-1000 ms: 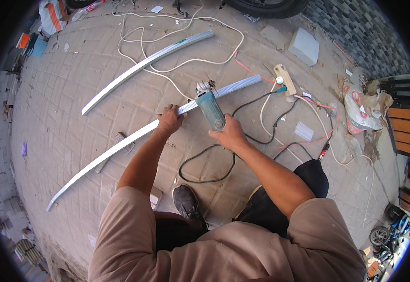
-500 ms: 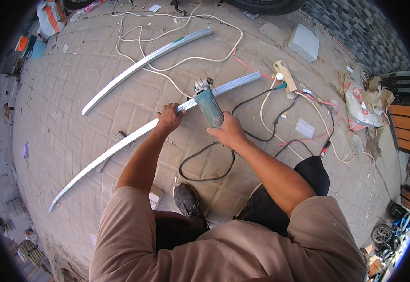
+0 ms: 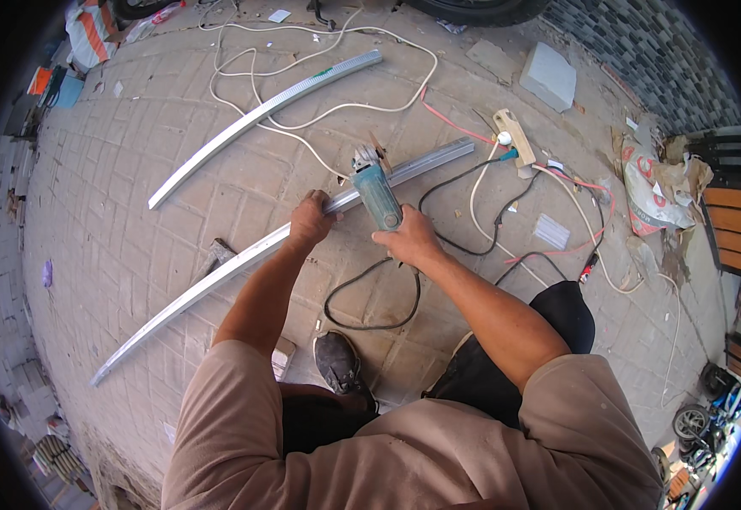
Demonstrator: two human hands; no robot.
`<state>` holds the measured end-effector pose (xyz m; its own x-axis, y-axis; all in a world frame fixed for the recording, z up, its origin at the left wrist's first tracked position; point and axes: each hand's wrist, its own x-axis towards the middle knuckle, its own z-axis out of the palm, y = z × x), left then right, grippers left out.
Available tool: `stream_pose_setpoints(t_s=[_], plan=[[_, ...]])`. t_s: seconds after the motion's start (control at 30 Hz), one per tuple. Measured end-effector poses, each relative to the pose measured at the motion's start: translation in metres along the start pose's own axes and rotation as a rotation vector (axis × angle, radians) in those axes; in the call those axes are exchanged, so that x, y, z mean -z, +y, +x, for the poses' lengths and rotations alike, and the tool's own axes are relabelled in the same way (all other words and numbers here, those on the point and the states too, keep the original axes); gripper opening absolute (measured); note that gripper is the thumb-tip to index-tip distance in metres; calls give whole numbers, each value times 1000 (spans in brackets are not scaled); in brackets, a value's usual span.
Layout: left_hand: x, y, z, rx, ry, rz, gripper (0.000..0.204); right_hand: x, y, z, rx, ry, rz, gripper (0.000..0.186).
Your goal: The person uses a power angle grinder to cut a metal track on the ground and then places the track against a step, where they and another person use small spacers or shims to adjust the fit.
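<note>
My left hand [image 3: 312, 218] is closed around a long silvery metal channel [image 3: 251, 252], which runs slantwise from lower left to upper right. A green-blue angle grinder [image 3: 377, 194] is gripped by its rear body in my right hand [image 3: 411, 238]. The grinder's head and thin disc lie just beyond the channel, and its body crosses over it. Whether the disc touches the metal, I cannot tell. Under the channel, left of my hand, lies a short block [image 3: 217, 252]. A second metal channel [image 3: 260, 111] rests on the paving farther off.
A beige power strip [image 3: 515, 140] with plugged-in cords lies at the right. A black cord [image 3: 374, 325] loops near my shoe [image 3: 336, 361]. White cable [image 3: 387, 109] winds across the paving. A pale block [image 3: 549, 76] and a torn sack [image 3: 652, 191] stand near the tiled wall.
The channel in my left hand has rolled over: its perforated flat face was up, and now its hollow side shows. My left fingers have shifted with it. The grinder has barely moved.
</note>
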<state>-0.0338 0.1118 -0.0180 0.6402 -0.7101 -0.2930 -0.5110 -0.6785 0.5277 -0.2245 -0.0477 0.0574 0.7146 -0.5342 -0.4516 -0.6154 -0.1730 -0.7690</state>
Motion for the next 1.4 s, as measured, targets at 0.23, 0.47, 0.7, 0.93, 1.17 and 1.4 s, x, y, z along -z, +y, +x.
stream_pose_setpoints(t_s=[0.23,0.47,0.7,0.93,1.17,1.4], plan=[[-3,3,-2,-41,63,-15,41,-1,10,6,-96,-100,9,67],[-3,3,-4,-48,78,-51,42,-5,13,9,-85,-112,33,66],[-2,1,-3,-43,58,-16,43,1,4,7,-164,-159,65,65],[-2,3,-3,-54,114,-39,42,1,1,9,-100,-119,38,60],[1,3,-4,-71,96,-83,40,1,0,6,-135,-131,81,60],[5,3,-3,-100,106,-83,39,-3,4,6,-80,-87,52,58]])
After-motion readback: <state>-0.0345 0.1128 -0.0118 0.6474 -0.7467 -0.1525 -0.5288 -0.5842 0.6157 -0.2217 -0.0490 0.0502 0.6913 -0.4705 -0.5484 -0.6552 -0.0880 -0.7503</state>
